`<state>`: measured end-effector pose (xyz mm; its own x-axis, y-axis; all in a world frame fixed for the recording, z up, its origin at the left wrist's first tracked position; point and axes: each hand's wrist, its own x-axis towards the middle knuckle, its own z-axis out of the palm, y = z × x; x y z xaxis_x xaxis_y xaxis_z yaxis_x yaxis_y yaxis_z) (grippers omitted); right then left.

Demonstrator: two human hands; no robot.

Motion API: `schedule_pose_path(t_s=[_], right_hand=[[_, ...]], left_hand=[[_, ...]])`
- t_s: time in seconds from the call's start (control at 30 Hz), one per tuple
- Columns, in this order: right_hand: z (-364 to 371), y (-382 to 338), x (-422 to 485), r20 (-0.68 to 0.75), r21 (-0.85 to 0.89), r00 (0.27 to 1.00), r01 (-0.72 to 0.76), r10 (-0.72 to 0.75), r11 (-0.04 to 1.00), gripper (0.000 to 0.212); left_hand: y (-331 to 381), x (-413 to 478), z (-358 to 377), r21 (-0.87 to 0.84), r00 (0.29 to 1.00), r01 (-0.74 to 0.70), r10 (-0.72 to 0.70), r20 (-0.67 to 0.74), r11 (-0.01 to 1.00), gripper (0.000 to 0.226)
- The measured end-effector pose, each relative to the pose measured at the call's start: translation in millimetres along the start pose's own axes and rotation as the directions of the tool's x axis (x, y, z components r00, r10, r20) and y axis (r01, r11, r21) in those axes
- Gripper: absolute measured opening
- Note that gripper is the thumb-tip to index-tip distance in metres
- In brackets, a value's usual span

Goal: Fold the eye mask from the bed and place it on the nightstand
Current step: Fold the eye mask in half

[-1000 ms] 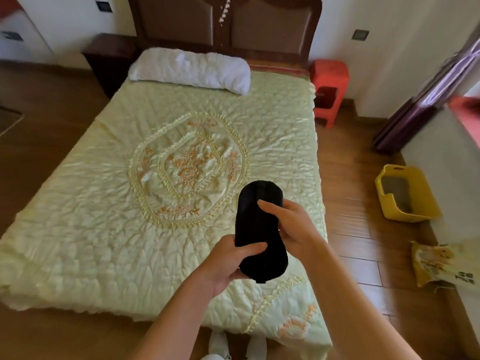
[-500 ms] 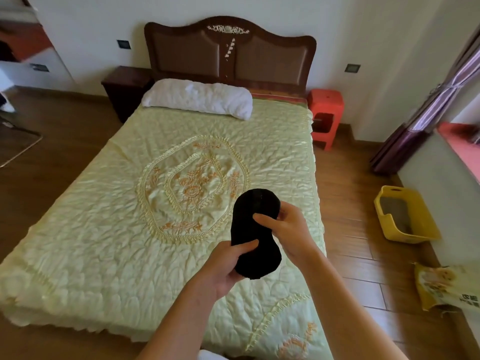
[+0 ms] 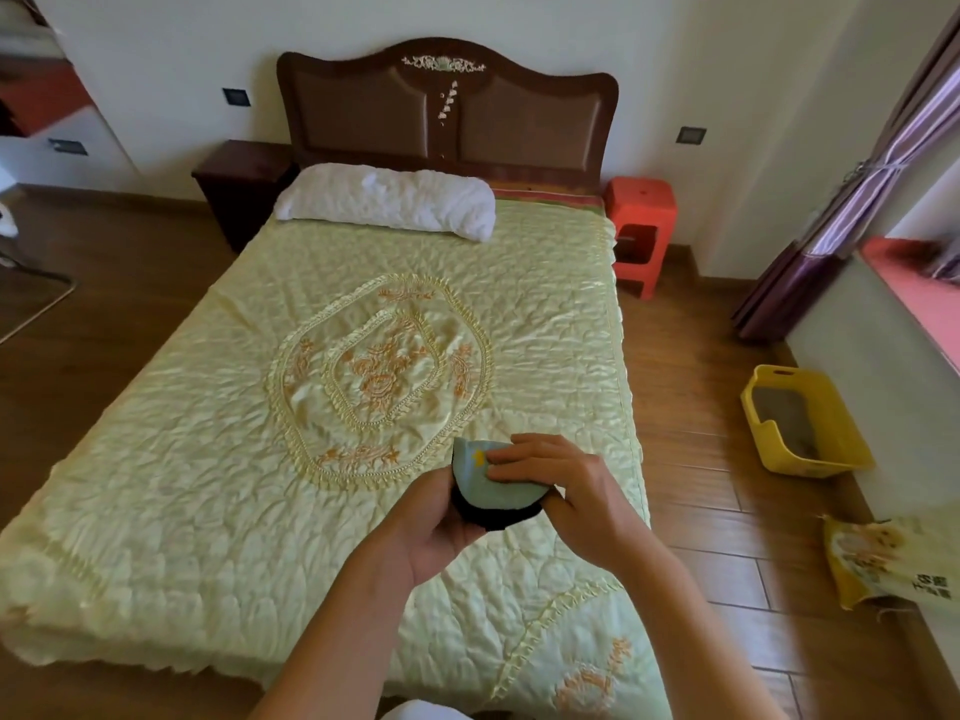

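Note:
The eye mask [image 3: 480, 485] is folded in half, its pale blue-green face with a small yellow mark turned up and its black side showing underneath. Both hands hold it above the bed's near right part. My left hand [image 3: 431, 532] cups it from below and the left. My right hand [image 3: 561, 485] presses its fingers on top and covers the mask's right end. The dark wooden nightstand [image 3: 236, 171] stands at the far left of the headboard, its top bare.
The bed [image 3: 208, 459] has a pale green quilted cover and a white pillow [image 3: 387, 200]. A red plastic stool [image 3: 641, 210] stands right of the headboard. On the wooden floor at right lie a yellow basket [image 3: 769, 449] and a yellow bag [image 3: 888, 558].
The mask was long and black in my hands; now it is folded over, with its pale face up. The view has lifted, showing more of the headboard and nightstand.

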<state>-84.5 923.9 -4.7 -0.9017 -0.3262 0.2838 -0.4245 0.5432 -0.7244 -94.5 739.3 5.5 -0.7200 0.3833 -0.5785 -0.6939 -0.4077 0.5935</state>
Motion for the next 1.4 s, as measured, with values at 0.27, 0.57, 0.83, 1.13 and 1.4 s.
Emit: schedule_pose_path(t_s=[0.27,0.57,0.83,1.13,1.4], right_hand=[[-5.0,-4.8,-1.8,0.121,-0.015,0.993,0.0,0.002,1.0,0.066],[-3.2,-17.2,-7.3,0.02,0.683,0.778,-0.469,0.627,0.56,0.021],[23.4,-23.2,-16.9,0.186,0.724,0.667,-0.59,0.722,0.359,0.028],[45.9,-28.7,-9.3,0.221,0.704,0.651,-0.622,0.726,0.343,0.02],[89.0,-47.5,9.1,0.364,0.621,0.72,-0.661,0.591,0.422,0.02]], left_hand=[[-7.3,-9.1,-2.8,-0.057,0.999,-0.036,0.038,0.028,0.998,0.047],[-9.1,-7.5,-4.6,0.036,0.981,-0.152,0.155,-0.119,0.988,0.051],[-19.8,-2.9,-13.3,0.157,0.963,-0.191,0.216,-0.164,0.969,0.031],[-21.5,-10.6,-43.8,0.106,0.954,-0.198,0.217,-0.206,0.974,0.028],[-24.1,-45.8,-81.6,0.062,0.876,-0.298,0.298,-0.379,0.953,0.031]])
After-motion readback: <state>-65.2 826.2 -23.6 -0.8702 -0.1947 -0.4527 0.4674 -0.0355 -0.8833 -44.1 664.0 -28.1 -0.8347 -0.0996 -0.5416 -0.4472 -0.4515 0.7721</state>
